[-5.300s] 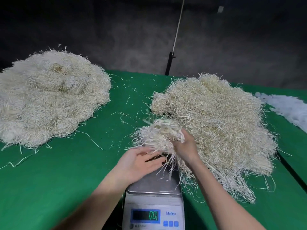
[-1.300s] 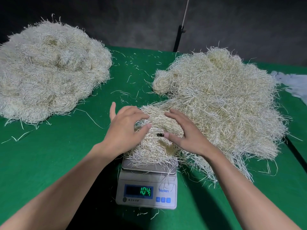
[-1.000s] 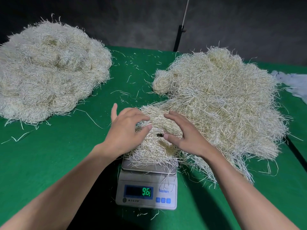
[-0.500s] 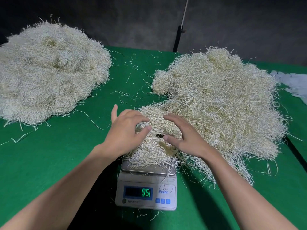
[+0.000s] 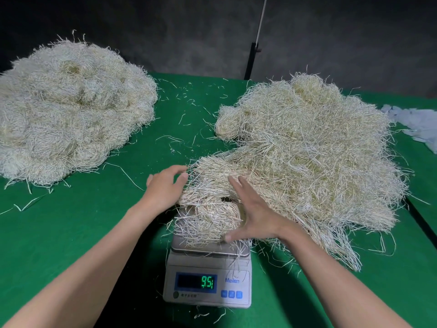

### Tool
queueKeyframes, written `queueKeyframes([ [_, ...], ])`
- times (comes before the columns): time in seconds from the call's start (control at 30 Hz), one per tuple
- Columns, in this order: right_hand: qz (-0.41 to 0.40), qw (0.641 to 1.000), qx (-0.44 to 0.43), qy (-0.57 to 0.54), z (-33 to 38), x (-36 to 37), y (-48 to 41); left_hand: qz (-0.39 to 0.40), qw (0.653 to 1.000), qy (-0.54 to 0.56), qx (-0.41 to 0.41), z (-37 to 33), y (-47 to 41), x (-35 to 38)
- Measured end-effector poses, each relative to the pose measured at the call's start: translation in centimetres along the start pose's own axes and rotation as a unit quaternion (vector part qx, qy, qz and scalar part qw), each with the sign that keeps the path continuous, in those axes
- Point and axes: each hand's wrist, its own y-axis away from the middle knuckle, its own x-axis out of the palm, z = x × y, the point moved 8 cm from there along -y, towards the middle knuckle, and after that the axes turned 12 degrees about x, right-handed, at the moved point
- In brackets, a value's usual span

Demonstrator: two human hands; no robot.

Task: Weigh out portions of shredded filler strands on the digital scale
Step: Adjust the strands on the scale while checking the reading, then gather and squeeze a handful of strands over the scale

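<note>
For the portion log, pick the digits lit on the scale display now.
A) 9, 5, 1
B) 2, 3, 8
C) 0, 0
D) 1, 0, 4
A: the green display on the scale shows 9, 5, 1, with the portion heaped on its pan; where the decimal point falls is too small to tell.

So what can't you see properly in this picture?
Head view only:
1. The scale's tray: mostly hidden under the strands heaped on it.
2. The tiny writing below the display: too small to read.
3. The left pile: cut off by the left edge.
4. The pale sheets: cut off by the right edge, so I cannot tell what they are.
</note>
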Motion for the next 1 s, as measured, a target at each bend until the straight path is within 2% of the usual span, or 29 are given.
queueKeyframes([
  [0.1, -0.029, 0.999, 0.001, 0.039, 0.7, 1.8, -0.9, 0.116, 0.991, -0.001, -0.068, 2.0, -0.4, 3.8],
  [0.2, -0.058, 0.998, 0.013, 0.030, 0.6, 2.8, -1.7, 0.216, 0.974, -0.030, -0.058, 2.0, 0.1, 7.1],
  [0.27, -0.074, 0.997, 0.020, 0.006, 0.2, 3.1, -2.0, 0.235, 0.969, -0.045, -0.053, 1.7, 0.6, 8.1],
  [0.33, -0.091, 0.995, 0.009, -0.028, 0.2, 3.0, -2.0, 0.221, 0.973, 0.028, -0.060, 1.3, 1.5, 8.6],
  [0.4, -0.115, 0.988, -0.012, -0.100, 0.5, 2.4, -1.5, 0.182, 0.968, 0.165, -0.054, -0.1, 2.1, 8.2],
  [0.5, -0.191, 0.967, -0.055, -0.159, 1.6, -0.3, -0.5, 0.032, 0.951, 0.297, -0.078, -1.0, 1.4, 5.5],
  [0.53, -0.220, 0.961, -0.073, -0.152, 2.2, -1.5, -0.2, 0.017, 0.931, 0.348, -0.103, -1.3, 1.1, 5.0],
  [0.57, -0.247, 0.955, -0.090, -0.139, 3.0, -2.7, -0.1, 0.039, 0.897, 0.421, -0.131, -2.3, 0.7, 5.5],
  [0.63, -0.289, 0.947, -0.098, -0.102, 4.8, -5.4, 0.2, 0.111, 0.790, 0.583, -0.158, -5.5, -0.3, 6.7],
  [0.67, -0.297, 0.945, -0.092, -0.098, 5.5, -6.8, 0.2, 0.100, 0.747, 0.636, -0.164, -7.0, -1.2, 6.4],
  [0.7, -0.296, 0.943, -0.094, -0.118, 5.9, -8.2, 0.3, 0.059, 0.723, 0.667, -0.170, -7.9, -2.4, 5.6],
  [0.77, -0.273, 0.926, -0.128, -0.227, 6.2, -10.6, 1.0, -0.049, 0.686, 0.705, -0.175, -8.9, -4.6, 3.7],
  [0.8, -0.258, 0.905, -0.145, -0.306, 5.9, -11.5, 1.5, -0.091, 0.683, 0.705, -0.166, -9.1, -5.4, 3.0],
  [0.83, -0.242, 0.877, -0.155, -0.385, 5.5, -12.1, 2.0, -0.130, 0.704, 0.682, -0.153, -9.3, -6.0, 2.5],
  [0.87, -0.231, 0.847, -0.161, -0.451, 5.1, -12.2, 2.3, -0.163, 0.745, 0.633, -0.137, -9.6, -6.2, 2.1],
  [0.93, -0.274, 0.821, -0.140, -0.482, 4.4, -12.7, 2.1, -0.196, 0.839, 0.503, -0.066, -11.0, -5.8, 2.4],
  [0.97, -0.326, 0.822, -0.109, -0.454, 3.8, -13.7, 1.9, -0.190, 0.864, 0.465, -0.032, -12.1, -5.4, 3.4],
  [1.0, -0.371, 0.817, -0.076, -0.435, 3.0, -15.0, 1.6, -0.162, 0.875, 0.456, -0.019, -13.2, -4.9, 4.7],
])
